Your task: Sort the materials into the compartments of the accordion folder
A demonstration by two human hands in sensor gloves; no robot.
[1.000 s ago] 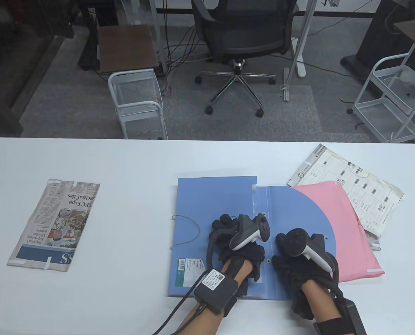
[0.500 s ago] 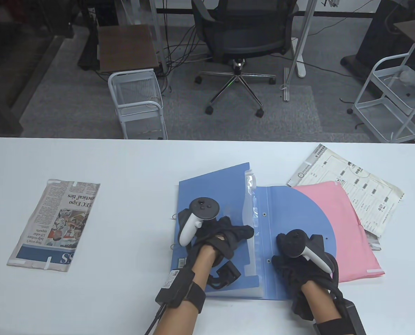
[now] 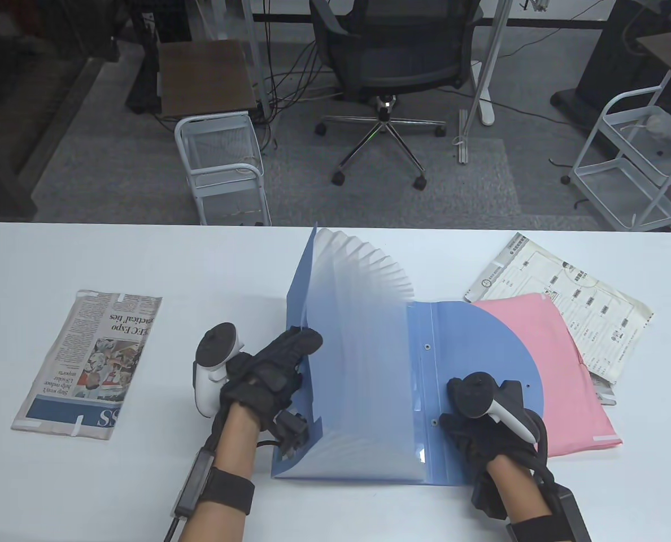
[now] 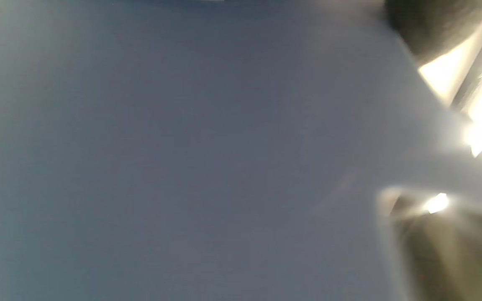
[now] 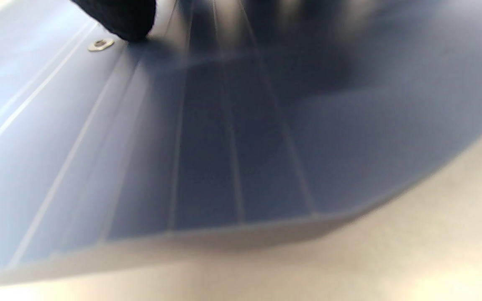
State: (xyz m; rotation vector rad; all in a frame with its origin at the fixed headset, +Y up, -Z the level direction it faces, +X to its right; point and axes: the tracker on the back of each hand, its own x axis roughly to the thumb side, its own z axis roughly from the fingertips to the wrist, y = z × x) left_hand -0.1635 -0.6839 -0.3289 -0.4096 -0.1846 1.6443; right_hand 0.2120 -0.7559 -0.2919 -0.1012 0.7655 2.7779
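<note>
The blue accordion folder (image 3: 471, 344) lies in the middle of the table, its front cover (image 3: 301, 293) lifted upright and the translucent pleated compartments (image 3: 369, 316) fanned open. My left hand (image 3: 282, 361) grips the lifted cover's edge. My right hand (image 3: 471, 418) presses the flat flap down; a fingertip (image 5: 119, 19) touches it beside a rivet (image 5: 101, 43). A folded newspaper (image 3: 90, 364) lies at the left. A pink folder (image 3: 544, 361) and a printed sheet (image 3: 573, 299) lie at the right, partly under the flap. The left wrist view is a blur.
The white table (image 3: 200, 259) ends at its far edge (image 3: 143, 224). Beyond it stand an office chair (image 3: 386, 68), a white wire cart (image 3: 222, 164) and another cart (image 3: 635, 164) at the right.
My left hand has moved left and lifted the front cover from flat to upright, fanning the compartments open. My right hand has stayed pressing on the flap.
</note>
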